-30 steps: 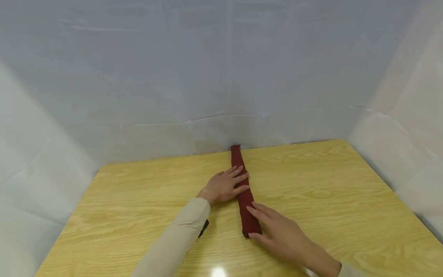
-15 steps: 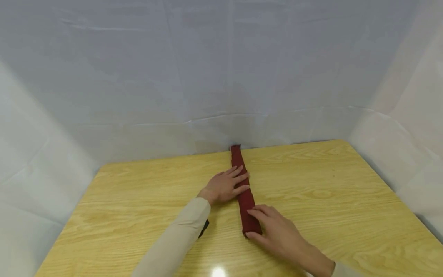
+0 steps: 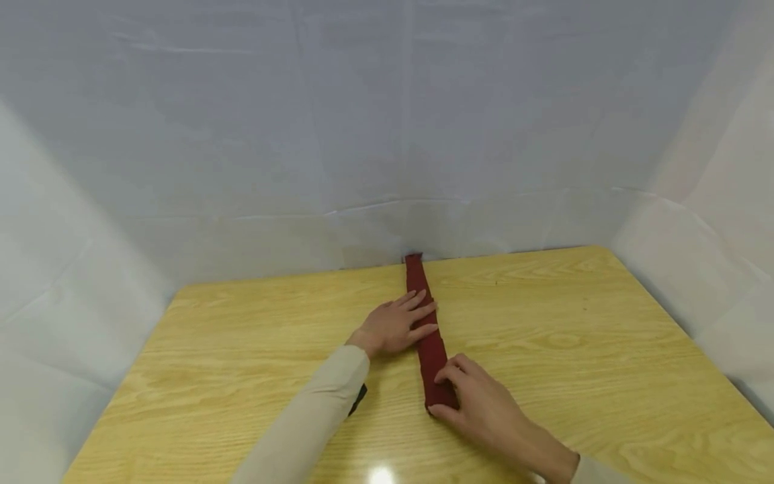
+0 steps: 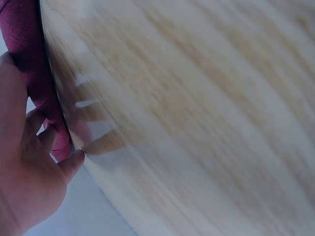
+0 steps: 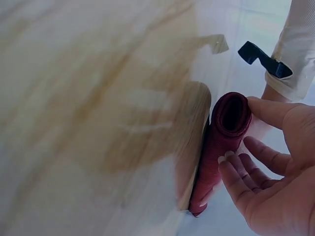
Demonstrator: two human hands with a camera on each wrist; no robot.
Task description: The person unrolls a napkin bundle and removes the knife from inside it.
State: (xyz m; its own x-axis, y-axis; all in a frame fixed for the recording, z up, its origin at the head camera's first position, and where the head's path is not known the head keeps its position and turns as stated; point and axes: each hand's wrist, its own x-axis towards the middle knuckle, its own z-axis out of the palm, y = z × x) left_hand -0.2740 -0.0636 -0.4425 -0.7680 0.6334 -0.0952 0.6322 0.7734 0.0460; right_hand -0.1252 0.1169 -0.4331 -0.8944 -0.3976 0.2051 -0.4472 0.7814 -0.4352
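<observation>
A dark red cloth (image 3: 432, 356), rolled into a long tube, lies on the wooden table (image 3: 242, 336) from the back edge toward the front. My left hand (image 3: 390, 326) rests across its middle, fingers spread and extended over the roll. At the near end, my right hand (image 3: 484, 403) holds the roll with bent fingers on its right side and top. The right thumb touches the rim of the near end. In the right wrist view, the roll's hollow end (image 5: 231, 114) faces the camera beside the right fingers (image 5: 241, 182). The left wrist view shows left fingertips along the roll (image 4: 32, 59).
A pale sheet wall (image 3: 387, 134) rises behind the table, with further sheets at both sides. A black strap-like piece (image 3: 358, 399) shows under the left sleeve. Bare wood grain lies on either side of the roll.
My right fingers have bent more and drawn in on the near end of the roll, the thumb moving slightly left. The left hand stays in place on the cloth.
</observation>
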